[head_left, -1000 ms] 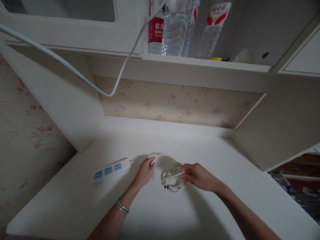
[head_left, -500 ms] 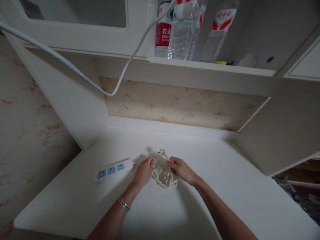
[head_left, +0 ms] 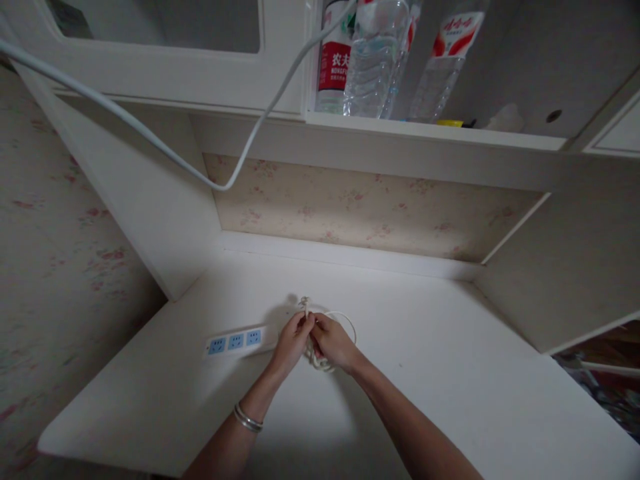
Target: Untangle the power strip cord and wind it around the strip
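A white power strip (head_left: 235, 341) with blue sockets lies on the white desk (head_left: 450, 373), left of my hands. Its white cord (head_left: 345, 319) is gathered into a small coil between my hands. My left hand (head_left: 290, 343), with a silver bangle on the wrist, is closed on the coil from the left. My right hand (head_left: 334, 343) is closed on it from the right, and the two hands touch. The plug end (head_left: 304, 303) sticks up just above my fingers. Most of the coil is hidden under my hands.
A second white cable (head_left: 150, 137) hangs in a loop across the upper left. Water bottles (head_left: 375, 60) stand on the shelf above the desk. Cabinet side panels wall the desk on the left (head_left: 150, 207) and right (head_left: 565, 267). Floral wallpaper backs the niche.
My hands have come together and squeezed the loose coil into a tighter bundle. The coil and the power strip have shifted a little to the left and nearer each other.
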A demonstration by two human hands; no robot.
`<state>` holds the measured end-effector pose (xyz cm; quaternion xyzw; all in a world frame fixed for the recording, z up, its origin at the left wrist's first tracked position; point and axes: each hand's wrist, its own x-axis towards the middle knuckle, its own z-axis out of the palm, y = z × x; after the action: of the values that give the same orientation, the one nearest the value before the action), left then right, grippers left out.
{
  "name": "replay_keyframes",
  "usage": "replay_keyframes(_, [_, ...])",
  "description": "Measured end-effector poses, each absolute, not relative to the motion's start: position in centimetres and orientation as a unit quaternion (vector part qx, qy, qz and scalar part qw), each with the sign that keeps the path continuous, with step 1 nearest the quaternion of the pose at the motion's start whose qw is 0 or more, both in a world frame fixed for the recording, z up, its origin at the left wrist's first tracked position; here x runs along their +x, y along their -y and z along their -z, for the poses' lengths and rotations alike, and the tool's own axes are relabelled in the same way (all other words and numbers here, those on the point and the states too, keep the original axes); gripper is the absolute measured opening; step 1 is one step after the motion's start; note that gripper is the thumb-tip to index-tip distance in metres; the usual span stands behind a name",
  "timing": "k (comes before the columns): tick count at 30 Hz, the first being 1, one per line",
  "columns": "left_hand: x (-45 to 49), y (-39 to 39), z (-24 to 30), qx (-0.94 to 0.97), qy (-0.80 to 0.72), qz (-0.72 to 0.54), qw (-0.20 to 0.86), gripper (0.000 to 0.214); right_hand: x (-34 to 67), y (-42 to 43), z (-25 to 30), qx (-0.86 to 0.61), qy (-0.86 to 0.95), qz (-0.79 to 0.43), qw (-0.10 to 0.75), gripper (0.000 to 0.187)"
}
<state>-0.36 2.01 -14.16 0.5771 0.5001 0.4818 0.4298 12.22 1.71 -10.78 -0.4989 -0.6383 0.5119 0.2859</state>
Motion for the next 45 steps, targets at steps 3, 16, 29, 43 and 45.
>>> replay_keyframes(3, [-0.6, -1.9, 13.9, 0.574, -0.497, -0.501, 0.416, 0.037, 13.0, -1.5, 11.1, -0.539, 0.659, -0.418, 0.317, 0.025])
replay_keyframes(16, [0.0, -0.5, 13.2, 0.686, -0.546, -0.392, 0.278, 0.046, 16.9, -3.0, 13.2, -0.425, 0.850, -0.083, 0.298, 0.062])
replay_keyframes(29, [0.1, 0.4, 13.3, 0.708, -0.468, -0.438, 0.295, 0.031, 18.0, -3.6, 8.7, -0.381, 0.873, -0.227, 0.204, 0.028])
replay_keyframes(43, [-2.5, -0.6, 16.7, 0.743, -0.560, -0.352, 0.104, 0.033, 31.2, -2.9, 6.8, -0.578, 0.629, -0.444, 0.271, 0.037])
replay_keyframes(45, [-2.3, -1.1, 16.8, 0.743, -0.563, -0.349, 0.097, 0.033, 32.5, -3.0, 6.9, -0.590, 0.613, -0.443, 0.284, 0.037])
